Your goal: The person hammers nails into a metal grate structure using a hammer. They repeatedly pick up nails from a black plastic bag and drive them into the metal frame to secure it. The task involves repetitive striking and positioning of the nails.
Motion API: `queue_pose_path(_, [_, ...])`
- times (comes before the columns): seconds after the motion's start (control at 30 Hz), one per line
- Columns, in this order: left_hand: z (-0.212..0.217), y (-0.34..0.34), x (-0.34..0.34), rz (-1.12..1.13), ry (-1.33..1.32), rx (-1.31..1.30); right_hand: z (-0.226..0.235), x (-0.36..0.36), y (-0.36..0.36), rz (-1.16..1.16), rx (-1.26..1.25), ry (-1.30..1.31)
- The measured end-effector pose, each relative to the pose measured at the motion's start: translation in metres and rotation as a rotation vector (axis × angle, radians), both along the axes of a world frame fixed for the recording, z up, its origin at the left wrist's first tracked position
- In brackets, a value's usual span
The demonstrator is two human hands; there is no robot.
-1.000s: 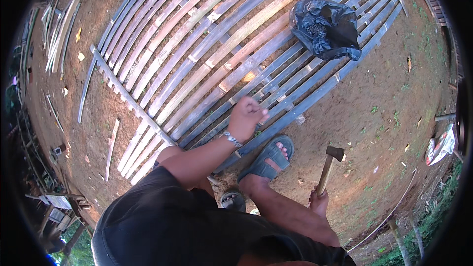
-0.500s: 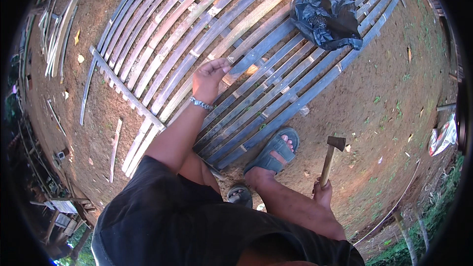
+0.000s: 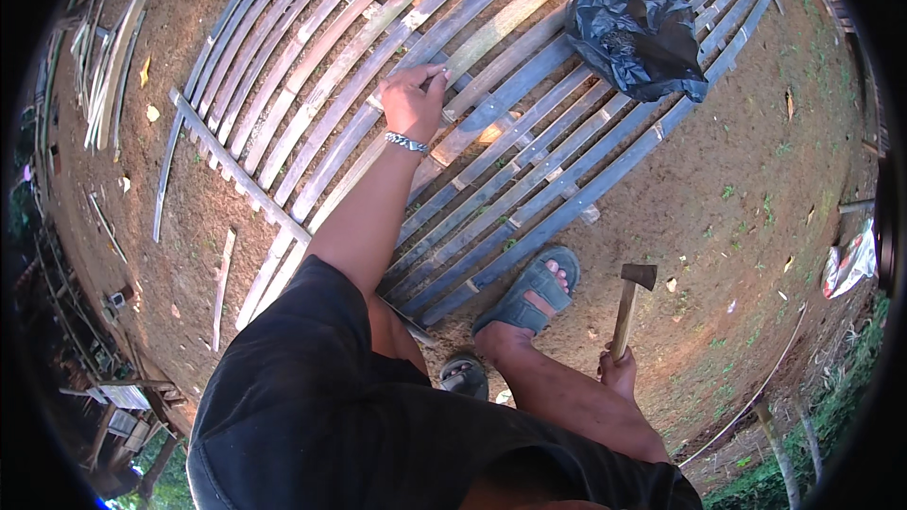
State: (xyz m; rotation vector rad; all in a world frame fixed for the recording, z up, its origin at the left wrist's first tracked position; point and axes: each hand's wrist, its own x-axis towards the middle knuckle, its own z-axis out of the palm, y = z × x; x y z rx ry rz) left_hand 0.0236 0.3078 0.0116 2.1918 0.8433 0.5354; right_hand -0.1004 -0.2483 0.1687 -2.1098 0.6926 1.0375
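My left hand (image 3: 413, 102), with a chain bracelet at the wrist, reaches over a panel of long bamboo slats (image 3: 529, 8). Its thumb and fingertips are pinched together above the slats; anything between them is too small to make out. Down at the right, my right hand (image 3: 619, 373) grips the lower end of a hatchet (image 3: 624, 319) by its wooden handle. The dark hatchet head points up and away from the slats. On the panel's far right part rests an open black plastic bag (image 3: 647, 76) with small dark bits inside.
A crosspiece (image 3: 231, 170) runs under the slats' left ends. My sandalled foot (image 3: 531, 295) stands beside the panel's near edge. Loose bamboo strips (image 3: 121, 57) lie at the far left, and a short strip (image 3: 224, 288) lies on the dirt. A white sack (image 3: 850, 263) sits far right.
My left hand has moved farther out over the slats, away from me, still with fingertips together. The right hand keeps its hold on the hatchet, nearly still.
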Motion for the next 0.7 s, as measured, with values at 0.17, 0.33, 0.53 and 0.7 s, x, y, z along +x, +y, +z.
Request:
queue_pose_path(0.17, [-0.005,-0.003,0.005,-0.04,0.016,0.203,0.0,0.006,0.009,0.006,-0.031,0.064])
queue_pose_path(0.33, [-0.009,-0.001,0.003,-0.038,0.008,0.2,0.005,0.026,0.023,0.07,-0.062,0.047])
queue_pose_path(0.53, [-0.011,-0.003,0.006,-0.021,-0.063,0.224,0.0,0.089,0.034,0.518,-0.071,-0.106])
queue_pose_path(0.7, [-0.015,-0.002,0.005,-0.026,-0.04,0.271,-0.016,0.162,0.144,0.746,0.099,-0.122])
